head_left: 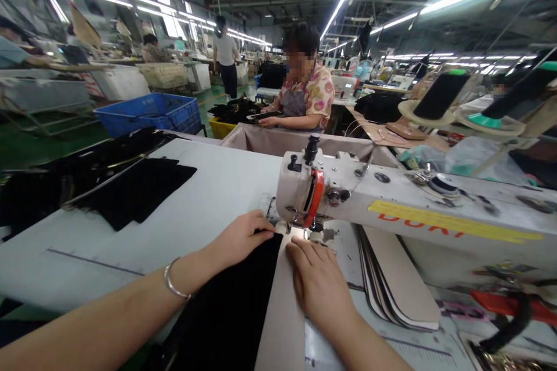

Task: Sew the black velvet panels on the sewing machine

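Note:
A white sewing machine [348, 191] stands at the centre right, its needle area lit. A black cloth piece [235, 307] and a beige strip [281, 313] lie side by side, running up to the needle. My left hand [246, 236], with a silver bangle on its wrist, pinches the black cloth's upper edge left of the needle. On the beige strip, just in front of the needle, my right hand [315, 278] rests palm down, its fingers extended close together and pressing on the strip.
Beige panels [404, 278] are stacked under the machine arm. More black pieces [139, 188] lie on the white table [209, 177] at the left. Beyond it are a blue crate [152, 116] and a person [304, 87] handling dark material. Thread cones [441, 95] stand at the right.

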`<state>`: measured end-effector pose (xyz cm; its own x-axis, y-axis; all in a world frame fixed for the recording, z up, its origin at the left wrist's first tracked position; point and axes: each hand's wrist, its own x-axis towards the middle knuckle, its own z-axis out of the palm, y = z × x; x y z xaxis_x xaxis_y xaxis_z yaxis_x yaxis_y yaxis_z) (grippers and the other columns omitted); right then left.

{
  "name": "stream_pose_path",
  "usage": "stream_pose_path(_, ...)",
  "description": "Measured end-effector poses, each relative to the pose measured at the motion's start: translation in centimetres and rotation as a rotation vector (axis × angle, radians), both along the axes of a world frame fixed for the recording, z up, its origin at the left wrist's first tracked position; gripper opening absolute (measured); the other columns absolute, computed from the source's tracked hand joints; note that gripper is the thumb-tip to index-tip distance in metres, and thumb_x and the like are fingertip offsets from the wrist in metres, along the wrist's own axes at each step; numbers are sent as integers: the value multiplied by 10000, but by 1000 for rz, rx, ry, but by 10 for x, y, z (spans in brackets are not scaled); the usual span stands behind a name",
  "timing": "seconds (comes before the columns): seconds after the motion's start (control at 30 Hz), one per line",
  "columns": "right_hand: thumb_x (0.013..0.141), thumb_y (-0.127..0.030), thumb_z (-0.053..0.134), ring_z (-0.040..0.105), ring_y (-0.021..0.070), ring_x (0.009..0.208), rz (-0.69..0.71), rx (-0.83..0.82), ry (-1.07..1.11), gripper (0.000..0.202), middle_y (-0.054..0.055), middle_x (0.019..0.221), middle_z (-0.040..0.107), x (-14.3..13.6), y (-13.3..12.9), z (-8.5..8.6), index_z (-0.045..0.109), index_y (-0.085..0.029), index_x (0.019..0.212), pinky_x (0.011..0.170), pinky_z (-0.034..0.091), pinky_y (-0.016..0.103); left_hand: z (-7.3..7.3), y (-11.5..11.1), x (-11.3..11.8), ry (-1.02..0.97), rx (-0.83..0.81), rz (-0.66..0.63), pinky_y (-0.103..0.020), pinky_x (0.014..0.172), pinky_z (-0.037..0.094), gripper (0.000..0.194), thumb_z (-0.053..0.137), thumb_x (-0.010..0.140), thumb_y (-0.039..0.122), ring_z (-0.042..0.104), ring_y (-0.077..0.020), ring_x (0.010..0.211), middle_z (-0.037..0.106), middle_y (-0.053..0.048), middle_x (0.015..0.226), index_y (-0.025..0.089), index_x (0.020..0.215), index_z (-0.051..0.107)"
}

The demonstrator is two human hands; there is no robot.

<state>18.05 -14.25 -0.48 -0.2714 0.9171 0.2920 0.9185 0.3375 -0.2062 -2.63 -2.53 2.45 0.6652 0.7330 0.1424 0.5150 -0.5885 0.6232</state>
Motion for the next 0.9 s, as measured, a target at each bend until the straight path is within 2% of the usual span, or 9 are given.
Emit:
stream_pose_path(0.13, 885, -104, 497, 484, 270, 1129, -14, -4, -13, 535, 95, 1365, 548, -1, -1, 0, 441, -164, 1413, 933, 362, 422, -8, -4, 20, 81, 90, 123, -333, 869, 494, 134, 628, 878, 245, 627, -209, 906, 641, -56, 977, 202, 972, 713)
stream_pose_path(0.27, 895, -86, 460, 468, 269, 1154, -7, 5, -31, 570, 94, 1412, 508, -2, -1, 1, 391, -168, 1455, 927, 362, 421, -10, -5, 21, 91, 138, 104, -342, 876, 486, 137, 571, 924, 246, 621, -215, 923, 645, -59, 957, 193, 935, 696)
stream_pose_path(0.4, 907, -105, 458, 486, 272, 1087, -12, -11, -52, 572, 111, 1367, 535, -2, -1, 2, 378, -155, 1471, 896, 377, 428, -8, -2, 27, 29, 83, 88, -309, 804, 482, 83, 601, 872, 182, 618, -204, 877, 665, -42, 917, 188, 920, 668)
stream_pose_path(0.47, 907, -108, 456, 487, 276, 1064, -13, -16, -62, 578, 119, 1332, 553, -2, -1, 1, 374, -145, 1477, 881, 382, 430, -7, -1, 32, 45, 45, 63, -301, 766, 478, 81, 584, 855, 161, 624, -207, 847, 674, -42, 874, 182, 852, 662)
stream_pose_path(0.57, 904, -108, 457, 484, 280, 1059, -20, -17, -65, 605, 120, 1335, 548, -2, -1, 1, 345, -145, 1497, 879, 386, 429, -7, 0, 38, 69, 33, 93, -299, 733, 473, 109, 547, 840, 136, 632, -211, 815, 683, -51, 852, 174, 822, 648)
stream_pose_path(0.77, 895, -106, 466, 488, 281, 1047, -30, -21, -75, 631, 123, 1357, 536, -2, -1, 1, 328, -148, 1509, 891, 395, 434, -9, -4, 43, 72, 84, 153, -311, 773, 483, 160, 495, 861, 113, 641, -219, 865, 692, -69, 924, 171, 888, 641)
stream_pose_path(0.9, 898, -112, 467, 482, 284, 1082, -29, -2, -53, 582, 109, 1383, 523, -2, -1, 1, 391, -154, 1473, 914, 393, 439, -9, -3, 46, 82, 99, 159, -332, 796, 498, 153, 490, 875, 113, 640, -224, 863, 683, -79, 930, 159, 905, 633)
